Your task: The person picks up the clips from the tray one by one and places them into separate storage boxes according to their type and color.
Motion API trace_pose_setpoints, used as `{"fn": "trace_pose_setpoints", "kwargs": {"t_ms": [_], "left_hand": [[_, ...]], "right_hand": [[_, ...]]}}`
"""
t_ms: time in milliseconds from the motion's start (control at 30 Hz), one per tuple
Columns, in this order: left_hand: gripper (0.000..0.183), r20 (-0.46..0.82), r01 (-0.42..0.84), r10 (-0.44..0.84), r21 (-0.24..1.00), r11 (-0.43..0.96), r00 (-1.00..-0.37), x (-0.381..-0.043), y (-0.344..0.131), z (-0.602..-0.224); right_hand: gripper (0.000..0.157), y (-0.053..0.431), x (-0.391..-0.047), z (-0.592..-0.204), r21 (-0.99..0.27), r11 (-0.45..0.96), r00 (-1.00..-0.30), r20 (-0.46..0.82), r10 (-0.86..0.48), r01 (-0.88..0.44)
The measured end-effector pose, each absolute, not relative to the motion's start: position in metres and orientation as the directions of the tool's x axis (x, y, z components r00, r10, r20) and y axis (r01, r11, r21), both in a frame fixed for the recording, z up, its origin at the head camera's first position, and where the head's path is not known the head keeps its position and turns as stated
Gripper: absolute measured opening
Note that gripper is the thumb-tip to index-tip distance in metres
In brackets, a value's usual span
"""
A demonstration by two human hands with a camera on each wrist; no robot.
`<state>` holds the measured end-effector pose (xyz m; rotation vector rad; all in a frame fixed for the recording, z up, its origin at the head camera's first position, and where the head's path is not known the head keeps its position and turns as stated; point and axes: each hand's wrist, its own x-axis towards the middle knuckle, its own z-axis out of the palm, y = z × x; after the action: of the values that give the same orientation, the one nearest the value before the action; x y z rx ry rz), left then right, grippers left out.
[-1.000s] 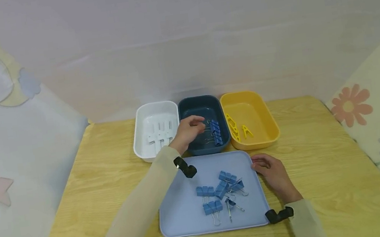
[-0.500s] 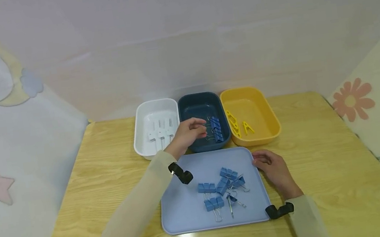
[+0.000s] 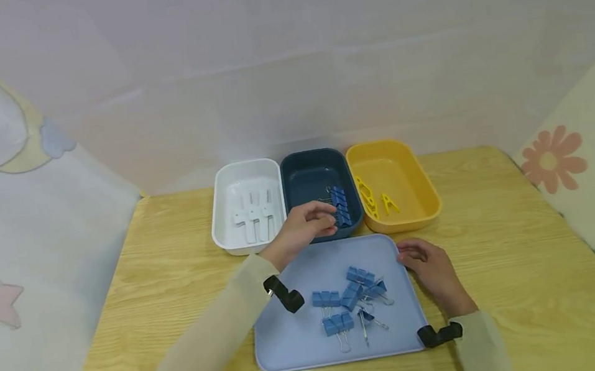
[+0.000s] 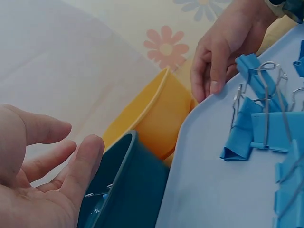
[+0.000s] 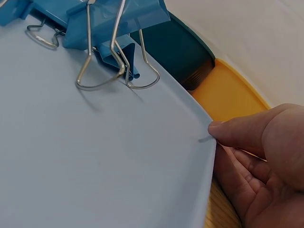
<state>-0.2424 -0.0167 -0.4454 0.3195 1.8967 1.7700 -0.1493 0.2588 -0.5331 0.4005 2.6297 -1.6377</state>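
My left hand (image 3: 303,228) hovers over the front of the dark blue bin (image 3: 308,174), fingers loosely bent, thumb and fingertips apart and nothing between them. Inside that bin, blue binder clips (image 3: 340,206) lie in a column along the right side. The light blue tray (image 3: 291,349) in front of the bins carries several more blue binder clips (image 3: 338,323), loosely scattered with silver handles out. At the tray's upper right corner is my right hand (image 3: 434,271), its thumb (image 5: 242,130) on the rim and its other fingers curled outside and below the edge.
A white bin (image 3: 245,173) with white clips (image 3: 253,215) stands left of the dark blue one. To the right, a yellow bin (image 3: 387,161) holds yellow clothespins (image 3: 388,203). All stand on a wooden table (image 3: 172,258) against a pale cloth backdrop (image 3: 284,87).
My left hand has drawn back slightly toward me and to the right, from the bin's middle to its front part. The right hand keeps its place at the tray corner.
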Motion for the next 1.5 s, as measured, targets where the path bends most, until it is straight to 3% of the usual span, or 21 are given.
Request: {"fn": "trace_pose_setpoints", "kwargs": {"t_ms": [800, 1167, 1500], "left_hand": [[0.038, -0.273, -0.233, 0.471, 0.962, 0.142, -0.839, -0.197, -0.040, -0.474], [0.035, -0.329, -0.259, 0.513, 0.944, 0.205, -0.793, -0.177, -0.053, -0.474], [0.020, -0.366, -0.303, 0.484, 0.931, 0.206, -0.795, -0.159, -0.068, -0.484]], "right_hand": [[0.030, 0.263, -0.145, -0.537, -0.856, 0.446, -0.961, -0.185, 0.207, 0.261], [0.031, 0.265, -0.151, -0.536, -0.859, 0.449, -0.966, -0.177, 0.190, 0.245], [0.033, 0.263, -0.148, -0.532, -0.881, 0.407, -0.967, -0.178, 0.184, 0.240]]}}
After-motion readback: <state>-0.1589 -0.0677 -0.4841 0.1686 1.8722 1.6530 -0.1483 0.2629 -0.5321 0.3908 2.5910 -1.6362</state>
